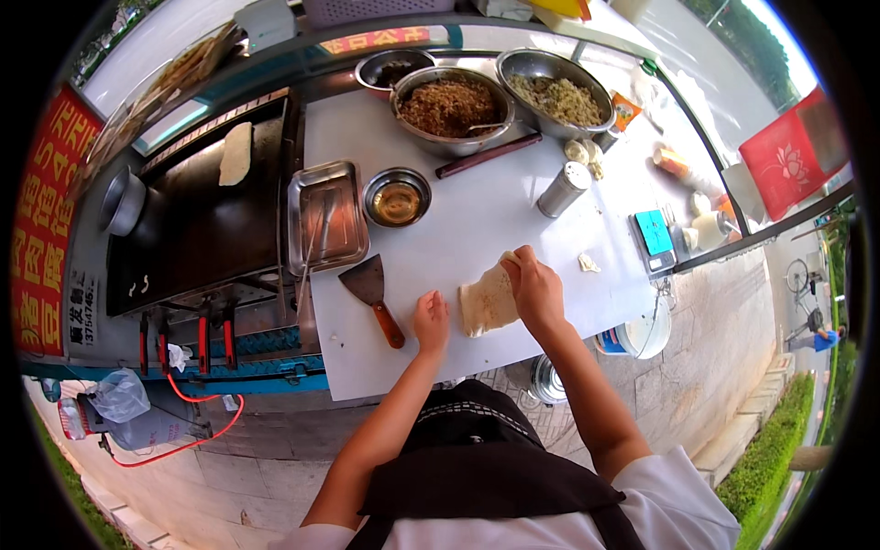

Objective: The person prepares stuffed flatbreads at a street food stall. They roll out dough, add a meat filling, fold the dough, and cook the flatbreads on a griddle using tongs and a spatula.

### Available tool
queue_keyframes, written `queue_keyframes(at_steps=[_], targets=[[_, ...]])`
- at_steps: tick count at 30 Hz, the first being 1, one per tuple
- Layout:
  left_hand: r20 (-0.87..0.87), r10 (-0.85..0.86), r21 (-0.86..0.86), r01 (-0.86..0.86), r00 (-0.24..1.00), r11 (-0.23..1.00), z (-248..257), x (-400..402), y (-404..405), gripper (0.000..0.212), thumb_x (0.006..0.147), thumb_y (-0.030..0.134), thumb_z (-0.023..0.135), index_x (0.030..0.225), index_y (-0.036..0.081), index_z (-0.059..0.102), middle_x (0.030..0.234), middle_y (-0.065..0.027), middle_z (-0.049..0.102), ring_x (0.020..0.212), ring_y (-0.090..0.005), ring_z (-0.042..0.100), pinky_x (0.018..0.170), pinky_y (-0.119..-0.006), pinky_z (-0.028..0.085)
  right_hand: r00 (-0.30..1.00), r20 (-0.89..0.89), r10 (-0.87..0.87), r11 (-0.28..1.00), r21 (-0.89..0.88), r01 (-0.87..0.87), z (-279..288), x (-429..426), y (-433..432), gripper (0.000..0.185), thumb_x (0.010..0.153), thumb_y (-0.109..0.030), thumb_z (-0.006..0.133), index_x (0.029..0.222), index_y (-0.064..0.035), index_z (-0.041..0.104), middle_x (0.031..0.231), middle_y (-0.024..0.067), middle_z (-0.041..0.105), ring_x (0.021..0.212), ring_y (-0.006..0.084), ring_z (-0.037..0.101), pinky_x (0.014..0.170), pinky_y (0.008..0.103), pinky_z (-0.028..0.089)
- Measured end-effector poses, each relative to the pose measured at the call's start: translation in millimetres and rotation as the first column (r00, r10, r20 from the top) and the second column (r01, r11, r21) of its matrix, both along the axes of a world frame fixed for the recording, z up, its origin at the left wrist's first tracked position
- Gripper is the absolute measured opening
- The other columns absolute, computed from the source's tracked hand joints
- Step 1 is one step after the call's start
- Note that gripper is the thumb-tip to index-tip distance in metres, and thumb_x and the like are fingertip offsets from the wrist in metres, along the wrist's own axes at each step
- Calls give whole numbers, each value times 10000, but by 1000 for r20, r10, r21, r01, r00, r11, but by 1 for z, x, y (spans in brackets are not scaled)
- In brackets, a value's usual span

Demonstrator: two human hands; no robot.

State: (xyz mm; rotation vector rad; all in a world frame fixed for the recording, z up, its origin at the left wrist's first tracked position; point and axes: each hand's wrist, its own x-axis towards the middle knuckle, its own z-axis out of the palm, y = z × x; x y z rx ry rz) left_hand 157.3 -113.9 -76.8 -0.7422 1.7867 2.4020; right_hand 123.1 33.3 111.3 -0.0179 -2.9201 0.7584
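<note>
A flat piece of dough (487,304) with brownish specks lies on the white worktop. My right hand (537,285) pinches its upper right edge between thumb and fingers. To the dough's left, apart from it, my left hand (432,322) rests above the worktop with fingers loosely curled; whether they are fully closed is hard to see. A scraper with a wooden handle (389,324) lies left of that hand. Beyond it stand a steel bowl of yellowish liquid (397,204) and a rectangular steel tray (350,237) holding a utensil. A small dough scrap (588,262) sits to the right.
Bowls of reddish-brown filling (450,106) and pale filling (560,96) stand at the back, near a dark rolling pin (489,155). A metal shaker (565,190) and a digital scale (653,240) are to the right. On the left, a griddle (206,213) bears one flat dough piece (236,155).
</note>
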Motion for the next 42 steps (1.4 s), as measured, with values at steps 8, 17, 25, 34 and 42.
queue_keyframes(at_steps=[8,17,25,34,42], targets=[[-398,-247,839,460,883,291,83,-28,-15,674,887,449,643,1395,79,399,1362,-44,516,1279,-187,476,1050,-373,418,972,-45,232,955,-179,-236,101,-49,-24,217,918,-232,609,957,-19,586,834,213,662,810,398,644,705,440,507],[-151,52,896,114,987,429,113,9,-83,542,899,239,667,1372,140,422,1312,-65,548,1198,-215,556,973,-372,511,840,-185,510,828,-157,-538,125,-122,-89,188,872,-185,664,954,-19,625,809,176,665,753,319,662,689,375,506],[-155,370,892,-31,916,451,119,20,-262,484,952,220,588,1401,152,419,1355,-39,520,1256,-184,497,1038,-362,436,733,-156,663,723,-124,-680,79,-199,-306,227,861,-240,656,945,-29,647,827,174,674,761,339,664,685,388,507],[120,727,817,-484,676,314,105,-94,-491,349,979,100,528,1324,69,483,1268,-130,566,1151,-273,570,969,-390,490,675,-91,732,669,-91,-738,-50,-315,-609,356,862,-386,657,976,-49,661,881,181,676,823,335,657,741,394,495],[322,711,742,-633,625,221,72,-136,-574,432,987,88,505,1399,66,377,1363,-133,481,1238,-264,503,1013,-396,447,760,57,647,744,170,-646,-121,-331,-712,370,844,-464,642,985,-122,647,934,99,671,926,314,646,756,442,503]])
